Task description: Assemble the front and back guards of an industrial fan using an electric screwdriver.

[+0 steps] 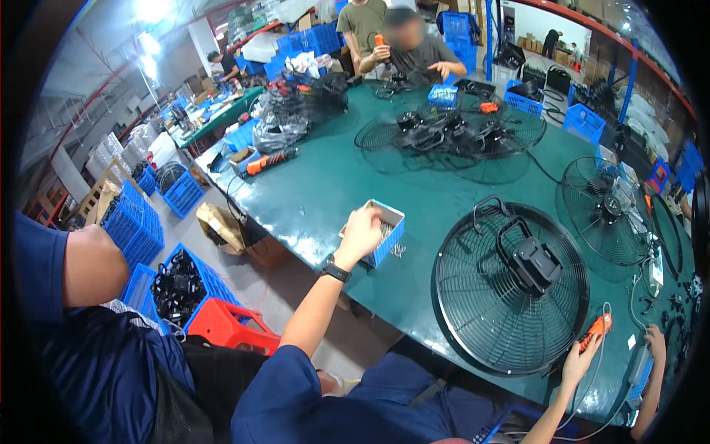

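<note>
Bare green table [318,200] lies open beyond the blue screw box [390,235]; the black fan grille [510,288] blocks the right.

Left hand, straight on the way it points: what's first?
Likely the white cable looped just past the orange screwdriver in the left hand; beyond it green table, then the smaller fan guard. Depth unclear.

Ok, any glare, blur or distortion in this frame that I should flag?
Head view: ceiling lamps blow out to white glare top left; the dark green table bows at its edge from fisheye distortion; black vignette rings the frame; the left hand, gripping an orange-handled tool, and the right hand sit squeezed near the lower right rim, yet sharp.
</note>
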Available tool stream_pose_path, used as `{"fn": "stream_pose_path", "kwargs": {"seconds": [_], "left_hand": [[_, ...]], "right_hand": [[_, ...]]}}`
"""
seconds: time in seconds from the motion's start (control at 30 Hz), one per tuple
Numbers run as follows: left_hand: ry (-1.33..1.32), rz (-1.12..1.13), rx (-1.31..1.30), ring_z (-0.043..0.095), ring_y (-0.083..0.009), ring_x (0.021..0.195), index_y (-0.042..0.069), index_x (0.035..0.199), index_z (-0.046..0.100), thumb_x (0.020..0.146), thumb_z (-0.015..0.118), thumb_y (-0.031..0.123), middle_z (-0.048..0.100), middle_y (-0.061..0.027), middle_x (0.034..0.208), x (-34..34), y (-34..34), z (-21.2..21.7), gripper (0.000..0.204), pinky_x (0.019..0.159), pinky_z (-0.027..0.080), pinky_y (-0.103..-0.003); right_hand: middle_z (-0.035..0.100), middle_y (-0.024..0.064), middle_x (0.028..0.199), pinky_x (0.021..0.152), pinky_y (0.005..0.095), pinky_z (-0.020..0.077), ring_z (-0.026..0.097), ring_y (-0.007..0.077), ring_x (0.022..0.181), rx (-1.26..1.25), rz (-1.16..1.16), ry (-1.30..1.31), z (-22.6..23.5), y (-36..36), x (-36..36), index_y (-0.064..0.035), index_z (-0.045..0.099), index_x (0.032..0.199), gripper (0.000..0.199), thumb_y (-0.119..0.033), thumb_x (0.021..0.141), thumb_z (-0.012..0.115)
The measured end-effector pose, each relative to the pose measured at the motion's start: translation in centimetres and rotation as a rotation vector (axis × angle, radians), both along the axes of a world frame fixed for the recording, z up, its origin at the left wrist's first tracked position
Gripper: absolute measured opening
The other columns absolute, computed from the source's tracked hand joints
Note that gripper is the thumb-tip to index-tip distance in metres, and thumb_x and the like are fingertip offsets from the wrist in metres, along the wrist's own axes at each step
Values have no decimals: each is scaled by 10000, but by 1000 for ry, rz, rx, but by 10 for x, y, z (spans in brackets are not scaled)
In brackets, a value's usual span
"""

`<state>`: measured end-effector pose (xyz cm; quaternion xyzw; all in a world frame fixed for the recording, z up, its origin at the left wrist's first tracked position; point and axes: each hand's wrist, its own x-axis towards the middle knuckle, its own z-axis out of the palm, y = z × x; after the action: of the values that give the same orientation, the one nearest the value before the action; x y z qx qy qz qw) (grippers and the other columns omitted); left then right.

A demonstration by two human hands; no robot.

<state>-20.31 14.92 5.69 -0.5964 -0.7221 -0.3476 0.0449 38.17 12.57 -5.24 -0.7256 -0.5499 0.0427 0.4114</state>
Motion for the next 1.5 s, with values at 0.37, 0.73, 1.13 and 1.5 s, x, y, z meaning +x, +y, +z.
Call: {"fn": "stream_pose_path", "kwargs": {"seconds": [0.37, 0.73, 1.13, 1.5], "left_hand": [[217, -46, 126, 483, -332, 1170, 29, 1090, 630, 829, 593, 267, 590, -150, 1178, 13, -11, -27, 355, 1012, 323, -493], [-117, -404, 187, 354, -460, 1292, -84, 1227, 511, 786, 585, 121, 435, -266, 1356, 109, -132, -47, 492, 1066, 272, -522], [-1033, -659, 118, 422, -307, 1272, -34, 1411, 321, 940, 425, 165, 411, -190, 1406, 136, -93, -24, 522, 1019, 349, -408], [-1482, -869, -264, 474, -327, 1205, 113, 1496, 51, 873, 589, 142, 236, -199, 1476, 239, -53, 11, 823, 894, 477, -445]], "right_hand": [[478, 230, 1295, 1056, 391, 324, 442, 362, 1239, 198, 475, -24, 118, 12, -100, 58, 449, 1267, 576, -69, 741, 643], [492, 236, 1215, 959, 444, 418, 494, 402, 1109, 129, 644, -138, 109, 90, -154, -40, 530, 1248, 796, -447, 616, 792], [614, 110, 974, 822, 328, 478, 588, 188, 925, 463, 463, 517, 181, 40, -125, -6, 530, 1070, 679, -315, 571, 870], [603, 116, 1157, 757, 532, 557, 632, 277, 971, 327, 994, 1871, 180, -8, -66, -112, 571, 1159, 451, -464, 881, 525]]}}
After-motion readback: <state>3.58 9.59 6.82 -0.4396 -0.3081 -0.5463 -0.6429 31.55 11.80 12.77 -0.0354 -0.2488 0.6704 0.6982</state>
